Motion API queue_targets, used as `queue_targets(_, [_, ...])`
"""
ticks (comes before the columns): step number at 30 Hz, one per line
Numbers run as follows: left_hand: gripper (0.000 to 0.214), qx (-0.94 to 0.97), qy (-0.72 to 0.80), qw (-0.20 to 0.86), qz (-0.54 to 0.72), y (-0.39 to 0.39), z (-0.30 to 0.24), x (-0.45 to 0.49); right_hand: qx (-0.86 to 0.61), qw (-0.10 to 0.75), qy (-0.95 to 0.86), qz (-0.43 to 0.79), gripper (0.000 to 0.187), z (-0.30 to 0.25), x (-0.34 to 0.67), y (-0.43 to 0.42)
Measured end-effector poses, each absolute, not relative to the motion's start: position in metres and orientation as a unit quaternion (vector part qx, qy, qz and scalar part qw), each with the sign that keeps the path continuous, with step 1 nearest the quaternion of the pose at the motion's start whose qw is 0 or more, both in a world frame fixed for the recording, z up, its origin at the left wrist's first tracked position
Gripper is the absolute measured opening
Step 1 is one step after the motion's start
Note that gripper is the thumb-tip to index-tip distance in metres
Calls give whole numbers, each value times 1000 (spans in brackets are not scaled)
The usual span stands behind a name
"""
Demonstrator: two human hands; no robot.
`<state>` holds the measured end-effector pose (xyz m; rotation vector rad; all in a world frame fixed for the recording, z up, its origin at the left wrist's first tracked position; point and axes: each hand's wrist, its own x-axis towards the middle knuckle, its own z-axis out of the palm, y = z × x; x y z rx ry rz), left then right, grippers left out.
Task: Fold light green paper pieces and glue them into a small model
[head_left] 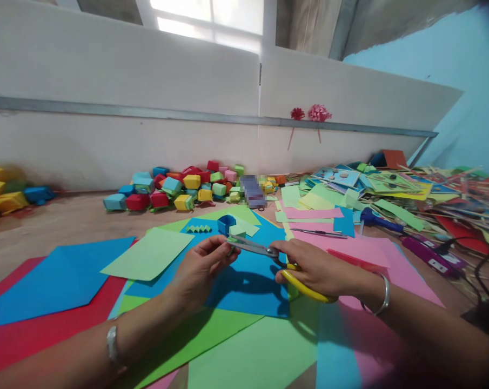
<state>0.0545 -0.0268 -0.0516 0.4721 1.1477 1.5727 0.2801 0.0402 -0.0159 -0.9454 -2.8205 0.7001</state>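
My right hand [309, 265] grips a pair of scissors [305, 286] by its yellow handles, with the blades pointing left. The blade tips reach the fingers of my left hand [206, 262], which pinch a small piece of green paper [231, 249], mostly hidden by the fingers and blades. Just beyond the blades stand a small blue paper cup shape [226, 223] and a pale green piece [238, 231]. A green zigzag strip [199, 229] lies to their left on a blue sheet [252, 292].
Many small coloured paper boxes [183, 186] are heaped along the wall. A phone [253, 191] leans beside them. On the right lie a craft knife [319, 233], a blue glue gun [380, 220], a purple power strip [433, 255] and piled paper scraps. A pale green sheet [149, 254] lies left.
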Motion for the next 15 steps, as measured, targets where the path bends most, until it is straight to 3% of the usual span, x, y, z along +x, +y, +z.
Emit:
queue_targets(4, [18,201,463,543,671,-27,-55,53,-307,47,-925,219,44,-18,280,40])
queue_targets(15, [18,181,477,543,667,-25,-52,55,-297,50,-919,256,17,-18,275,35])
